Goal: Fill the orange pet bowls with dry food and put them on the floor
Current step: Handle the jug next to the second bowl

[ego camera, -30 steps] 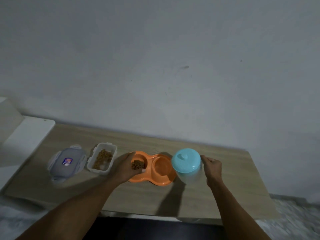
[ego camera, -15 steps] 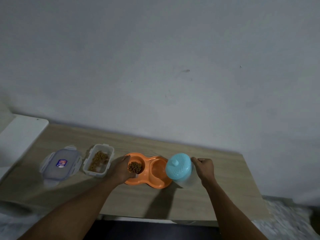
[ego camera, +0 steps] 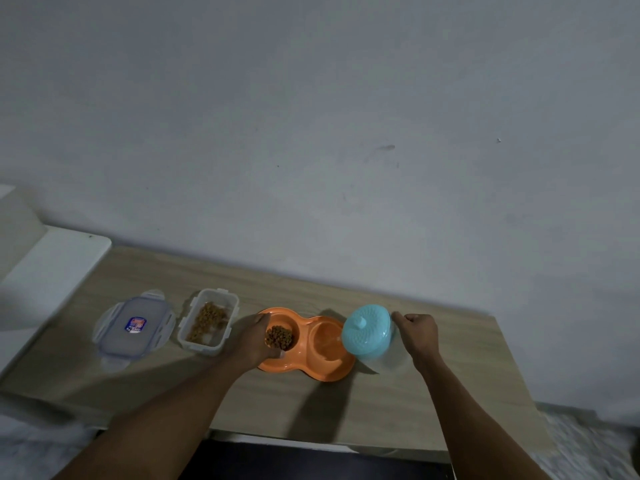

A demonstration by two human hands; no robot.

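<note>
Lower centre, the orange pet bowls [ego camera: 329, 344] looked smooth, glossy plastic. The teal lid [ego camera: 367, 329] was ribbed plastic; the jar [ego camera: 384, 360] and food box [ego camera: 201, 348], translucent plastic. The table [ego camera: 433, 393] showed matt wood grain.

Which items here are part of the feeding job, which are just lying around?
Job: orange double bowl, kibble in its left well, open kibble tub, left hand gripping the bowl.
Lying about: tub lid, white board, teal-lidded jar (right hand holds it; contents unclear).

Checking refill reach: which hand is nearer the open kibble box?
Left. The left hand grips the bowl at its left end, just right of the kibble box; the right hand holds the jar beyond the bowl, farther right.
</note>
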